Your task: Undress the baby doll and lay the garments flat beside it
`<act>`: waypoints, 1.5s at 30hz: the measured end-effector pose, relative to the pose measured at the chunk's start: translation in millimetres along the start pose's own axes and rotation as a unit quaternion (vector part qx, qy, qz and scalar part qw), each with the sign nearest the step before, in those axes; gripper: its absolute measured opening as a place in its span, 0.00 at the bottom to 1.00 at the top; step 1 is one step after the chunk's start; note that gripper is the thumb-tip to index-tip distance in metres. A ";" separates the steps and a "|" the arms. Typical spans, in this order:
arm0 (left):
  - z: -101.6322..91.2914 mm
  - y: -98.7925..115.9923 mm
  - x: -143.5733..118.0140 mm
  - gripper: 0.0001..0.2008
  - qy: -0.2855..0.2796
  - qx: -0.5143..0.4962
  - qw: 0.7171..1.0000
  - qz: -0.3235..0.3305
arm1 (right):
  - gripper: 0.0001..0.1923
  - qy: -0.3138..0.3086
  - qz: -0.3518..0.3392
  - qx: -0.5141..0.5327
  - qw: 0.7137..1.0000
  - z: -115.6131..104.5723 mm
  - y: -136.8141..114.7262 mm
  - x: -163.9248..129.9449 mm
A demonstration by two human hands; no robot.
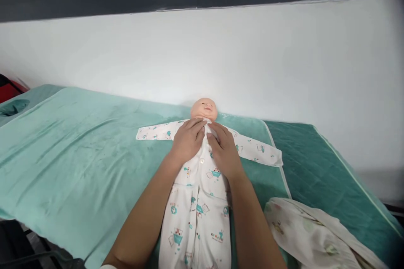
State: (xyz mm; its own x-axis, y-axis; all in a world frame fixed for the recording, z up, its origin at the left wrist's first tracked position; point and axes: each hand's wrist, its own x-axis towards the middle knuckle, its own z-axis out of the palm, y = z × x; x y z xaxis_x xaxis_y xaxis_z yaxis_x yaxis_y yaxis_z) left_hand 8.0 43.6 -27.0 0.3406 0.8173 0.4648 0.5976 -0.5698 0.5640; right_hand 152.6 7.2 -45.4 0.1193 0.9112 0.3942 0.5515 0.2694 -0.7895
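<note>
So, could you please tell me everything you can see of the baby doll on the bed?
The baby doll lies on its back on a teal blanket, head toward the white wall. It wears a white printed sleepsuit with small buttons, sleeves spread flat to both sides. The bare head looks like smooth plastic. The left hand and right hand rest on its chest near the collar.

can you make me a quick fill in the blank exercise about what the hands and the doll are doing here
1. Both hands rest on the doll's ____, just below its head.
2. The doll's printed romper lies on a ____ coloured blanket.
3. The romper's sleeves are spread out to the ____.
4. A crumpled cloth lies nearest the ____ hand, not the left hand.

Missing words: chest; green; sides; right
</note>
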 end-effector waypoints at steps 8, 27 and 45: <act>3.0 -3.0 0.6 0.19 0.007 -0.018 1.000 -0.023 | 0.19 0.005 0.004 -0.016 1.000 1.1 -4.0 -0.7; 1.0 -3.4 2.2 0.19 -0.010 -0.037 0.999 -0.028 | 0.22 0.011 -0.037 -0.107 0.994 5.0 -6.0 -4.2; 1.0 -6.5 1.2 0.19 -0.019 -0.040 0.999 -0.016 | 0.23 0.000 -0.050 -0.101 0.994 1.7 -4.6 -4.5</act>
State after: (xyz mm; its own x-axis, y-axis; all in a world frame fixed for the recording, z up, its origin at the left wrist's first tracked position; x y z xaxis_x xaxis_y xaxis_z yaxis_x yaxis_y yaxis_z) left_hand 5.2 48.4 -30.8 0.3502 0.8373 0.4199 0.5499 -0.5467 0.6314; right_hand 148.1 2.5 -44.3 0.0561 0.8832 0.4656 0.7147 0.2901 -0.6364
